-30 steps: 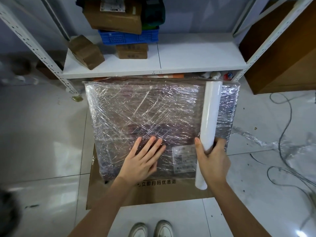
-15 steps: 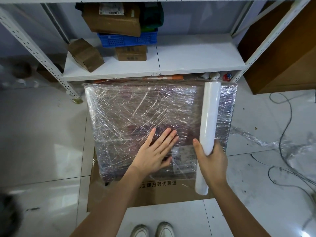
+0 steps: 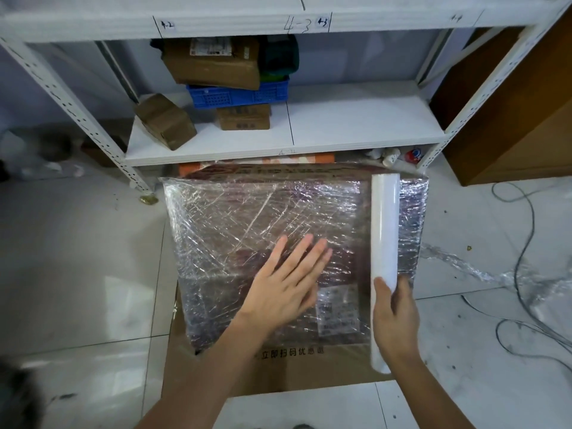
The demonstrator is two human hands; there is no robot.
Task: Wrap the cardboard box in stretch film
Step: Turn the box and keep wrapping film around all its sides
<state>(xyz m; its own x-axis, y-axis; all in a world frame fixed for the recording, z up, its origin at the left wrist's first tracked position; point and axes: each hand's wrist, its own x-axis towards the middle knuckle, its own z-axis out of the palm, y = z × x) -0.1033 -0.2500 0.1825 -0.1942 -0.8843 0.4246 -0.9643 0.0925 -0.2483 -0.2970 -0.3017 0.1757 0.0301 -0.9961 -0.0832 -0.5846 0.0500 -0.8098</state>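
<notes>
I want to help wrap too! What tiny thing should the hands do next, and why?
Probably roll the stretch film roll on toward the box's right edge. The right hand grips it near the cardboard box's right side, while the left hand lies flat, pressing the film down.

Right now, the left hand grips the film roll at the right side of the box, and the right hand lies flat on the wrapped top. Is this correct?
Not quite: the hands are swapped. In the head view the right hand grips the film roll at the right side of the box, and the left hand lies flat on the wrapped top.
</notes>
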